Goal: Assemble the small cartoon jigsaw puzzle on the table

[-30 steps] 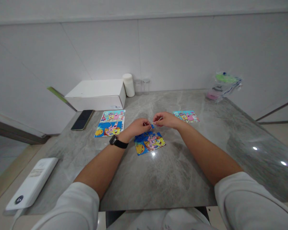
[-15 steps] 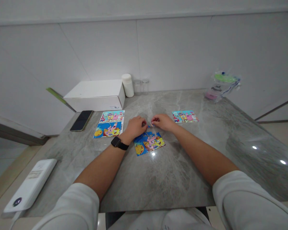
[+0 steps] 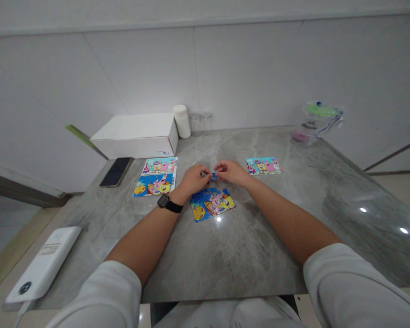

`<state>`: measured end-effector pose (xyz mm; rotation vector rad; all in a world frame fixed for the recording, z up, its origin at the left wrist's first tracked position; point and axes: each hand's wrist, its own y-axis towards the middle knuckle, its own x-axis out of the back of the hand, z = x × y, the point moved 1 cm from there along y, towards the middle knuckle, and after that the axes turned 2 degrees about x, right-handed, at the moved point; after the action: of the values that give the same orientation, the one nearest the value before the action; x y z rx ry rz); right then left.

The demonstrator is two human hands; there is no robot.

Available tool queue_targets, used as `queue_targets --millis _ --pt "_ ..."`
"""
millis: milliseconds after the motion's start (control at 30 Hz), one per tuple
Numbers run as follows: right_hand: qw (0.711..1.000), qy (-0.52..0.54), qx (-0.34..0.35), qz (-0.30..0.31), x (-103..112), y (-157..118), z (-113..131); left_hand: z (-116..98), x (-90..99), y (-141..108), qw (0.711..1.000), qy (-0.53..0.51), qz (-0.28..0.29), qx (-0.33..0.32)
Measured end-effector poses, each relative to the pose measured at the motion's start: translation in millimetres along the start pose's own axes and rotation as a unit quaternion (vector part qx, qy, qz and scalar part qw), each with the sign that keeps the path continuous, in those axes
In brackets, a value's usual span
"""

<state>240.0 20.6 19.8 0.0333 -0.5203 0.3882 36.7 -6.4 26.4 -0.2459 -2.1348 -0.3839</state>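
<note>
Small blue jigsaw puzzle pieces [image 3: 213, 176] are pinched between the fingertips of both hands, just above the far edge of a partly assembled cartoon jigsaw puzzle [image 3: 212, 203]. My left hand [image 3: 195, 177], with a black watch on its wrist, grips them from the left, its fingers closed. From the other side my right hand [image 3: 230, 172] pinches them with thumb and forefinger. The fingers partly hide the pieces, so how they join cannot be made out. A printed picture sheet [image 3: 156, 177] lies left of my left hand, and a finished-looking puzzle strip [image 3: 264, 166] lies to the right.
A white box [image 3: 133, 136], a white bottle [image 3: 181, 122] and two clear glasses [image 3: 201, 124] stand along the wall. At left lie a phone [image 3: 116, 172] and a white power bank [image 3: 45, 264] with a cable. A plastic bag [image 3: 317, 123] with green and pink contents sits back right.
My hands have drawn closer together, and the blue pieces between the fingertips show more. The assembled puzzle on the table has stayed in place.
</note>
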Motion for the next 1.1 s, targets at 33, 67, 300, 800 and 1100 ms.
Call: queue_targets --millis 33,67,300,800,1100 --pt "1.0 -0.012 -0.004 -0.003 0 0 0 -1 0.1 0 1.0 0.009 -0.005 -0.013" --pt "1.0 -0.028 -0.004 -0.008 -1 0 0 -2 0.0 0 1.0 0.019 -0.009 -0.022" --pt "0.961 -0.269 0.038 -0.048 4 -6 1 11 4.6 3 0.992 0.108 0.048 0.054" --pt "0.9 -0.397 0.177 0.008 -14 -12 4 -1 7.5 -3 0.985 0.163 0.059 0.015" --pt "0.91 -0.379 0.168 0.006 -12 -14 5 -4 3.8 -6 0.983 0.177 0.046 0.019"
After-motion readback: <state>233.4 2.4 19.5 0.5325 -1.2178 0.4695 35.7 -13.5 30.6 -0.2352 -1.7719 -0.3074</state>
